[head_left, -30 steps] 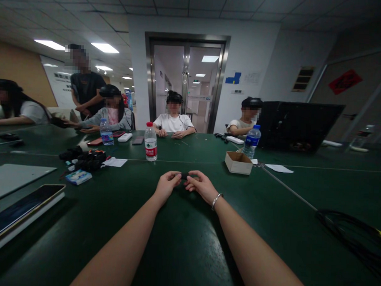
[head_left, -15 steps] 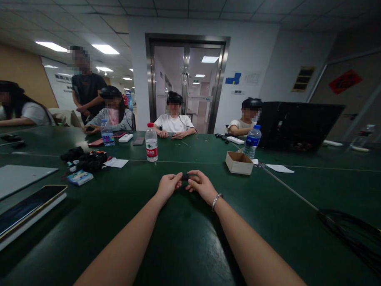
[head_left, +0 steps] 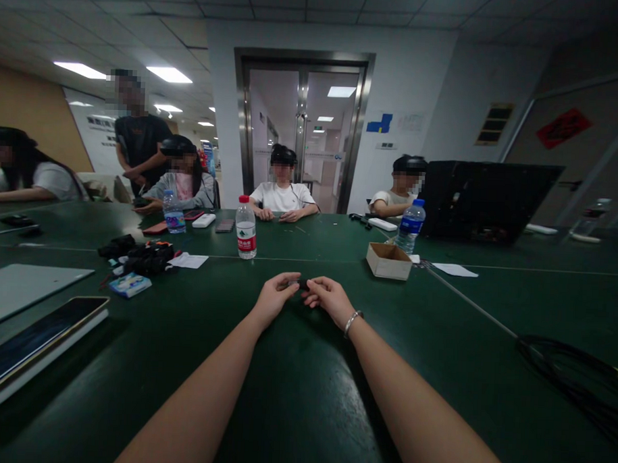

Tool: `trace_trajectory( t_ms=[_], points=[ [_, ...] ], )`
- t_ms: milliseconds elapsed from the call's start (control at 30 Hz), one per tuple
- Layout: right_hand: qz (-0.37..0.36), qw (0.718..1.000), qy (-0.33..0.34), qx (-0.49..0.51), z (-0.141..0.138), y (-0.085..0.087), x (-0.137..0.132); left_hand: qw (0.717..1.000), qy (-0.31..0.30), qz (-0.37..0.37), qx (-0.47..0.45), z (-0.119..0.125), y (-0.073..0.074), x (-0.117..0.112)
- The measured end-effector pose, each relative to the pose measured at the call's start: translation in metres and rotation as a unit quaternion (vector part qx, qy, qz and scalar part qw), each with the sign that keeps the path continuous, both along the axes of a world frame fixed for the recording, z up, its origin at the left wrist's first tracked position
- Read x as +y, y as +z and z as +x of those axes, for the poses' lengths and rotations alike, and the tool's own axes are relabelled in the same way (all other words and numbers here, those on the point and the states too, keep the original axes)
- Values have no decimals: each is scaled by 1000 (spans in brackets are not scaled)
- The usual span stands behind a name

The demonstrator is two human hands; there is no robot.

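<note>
Both arms out over the green table [head_left: 303, 407], hands meeting in front of me. My left hand [head_left: 272, 299] and right hand [head_left: 331, 300] are fingertip to fingertip, each pinched narrow on one end of a small dark piece [head_left: 302, 284]. It sits right between the two hands, too small and dark to say what it is, and I cannot tell if it touches the tabletop. Left fingers curl in, right fingers bend over the piece, and there is a bracelet [head_left: 352, 322] on that wrist. Beyond the grip and a bit to its left stands a water bottle [head_left: 245, 228], red cap, upright, well apart. Beyond and right of the grip is an open cardboard box [head_left: 388, 260], with a second bottle [head_left: 409, 226] just behind it, then a black laptop [head_left: 485, 200] with its lid back toward me. Far right of the grip black cables [head_left: 572, 376] lie on the table. Left of the grip, well apart, is a dark bundle [head_left: 140, 258] of gear, with a blue-and-white packet [head_left: 129, 285] just nearer me. Far left and nearer me is a tablet [head_left: 36, 340] face up, and a closed grey laptop [head_left: 23, 286] beyond it. A person [head_left: 282, 198] sits straight across past the grip, others along the far edge, their hands well apart from mine.
</note>
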State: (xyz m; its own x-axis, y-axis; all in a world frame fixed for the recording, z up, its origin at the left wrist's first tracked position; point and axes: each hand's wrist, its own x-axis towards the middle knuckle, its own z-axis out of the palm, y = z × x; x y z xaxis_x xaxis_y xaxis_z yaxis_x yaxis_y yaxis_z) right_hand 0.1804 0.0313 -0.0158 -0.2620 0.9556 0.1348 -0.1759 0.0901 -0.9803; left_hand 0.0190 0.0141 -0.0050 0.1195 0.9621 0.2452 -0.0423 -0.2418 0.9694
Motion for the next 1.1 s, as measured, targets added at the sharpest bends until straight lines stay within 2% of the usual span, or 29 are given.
trace_trajectory(
  t_ms=[67, 133, 200, 267, 333, 433, 500, 633, 900, 1100],
  points=[
    [-7, 1000, -4, 12, 0, 1, -1, 998, 3, -43, -34, 1, 0, 2],
    [-14, 1000, -7, 18, 0, 2, -2, 992, 31, -109, -57, 3, -2, 4],
    [-20, 1000, -10, 22, 0, 3, -4, 986, 60, -148, -46, 4, -4, 7],
    [-25, 999, -11, 23, 0, 5, -5, 988, 70, -134, -9, 4, -6, 8],
    [-31, 999, -12, 27, -1, 5, -5, 994, 60, -88, 11, 2, -7, 7],
    [-42, 998, -12, 45, 0, 7, -6, 999, 9, -37, -29, -2, -5, 1],
    [-47, 997, -8, 57, 1, 7, -6, 996, -11, -57, -70, -3, -2, -2],
    [-58, 997, -8, 58, 2, 8, -6, 988, 2, -126, -89, -1, 0, -2],
    [-51, 997, 2, 49, 1, 9, -7, 998, -20, -40, -51, -4, -2, -1],
    [-57, 996, 10, 62, 2, 11, -8, 990, 11, -98, -97, -2, -3, 1]
  ],
)
